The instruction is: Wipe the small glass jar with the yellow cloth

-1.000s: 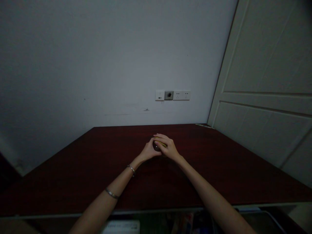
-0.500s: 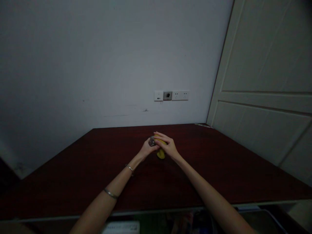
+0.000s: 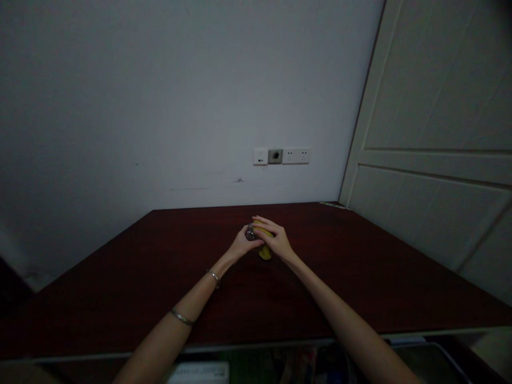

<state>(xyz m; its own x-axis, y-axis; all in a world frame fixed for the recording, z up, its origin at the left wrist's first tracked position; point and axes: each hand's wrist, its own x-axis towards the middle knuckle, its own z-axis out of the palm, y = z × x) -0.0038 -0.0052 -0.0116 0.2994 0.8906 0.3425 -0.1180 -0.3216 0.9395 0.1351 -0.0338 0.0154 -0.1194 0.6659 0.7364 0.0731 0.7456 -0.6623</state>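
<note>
In the head view, grips a small shiny glass-like object (image 3: 250,233) in the left hand (image 3: 241,244), with the thumb low on the near side. Holds a soft-looking yellow piece (image 3: 264,253) in the right hand (image 3: 277,240), with fingers arched over the top and thumb toward the glassy side. Brings both hands together near the middle of the dark red bench (image 3: 256,298), well apart from the wall (image 3: 200,106) and its sockets (image 3: 296,156). Shows a lower bulge of yellow beneath the hands; cannot tell whether touching the bench top.

Seems, by the two-handed hold, mid-handling: has both things in grasp and close together, with neither released nor set down yet. Cannot tell, in such dim light, how much is finished, how much is left, or exactly what the yellow piece is.
</note>
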